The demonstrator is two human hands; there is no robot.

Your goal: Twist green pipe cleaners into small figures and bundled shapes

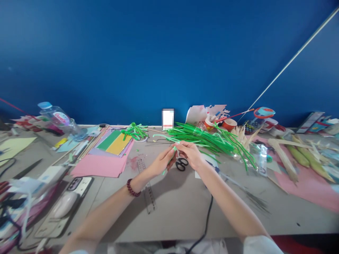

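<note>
My left hand, with a dark red beaded bracelet on its wrist, is closed on a light green pipe cleaner. Fingertips of my right hand meet the left ones and pinch the same green piece; where exactly they grip is partly hidden. Black-handled scissors lie on the table just below the hands. Behind them spreads a big bundle of green pipe cleaners. A clear ruler lies under my left forearm.
Pink paper and green and yellow sheets lie left, near curled green pipe cleaners. Further left are a plastic bottle, phone and white mouse. Paper cups and corn husks stand or lie right. A blue wall rises behind.
</note>
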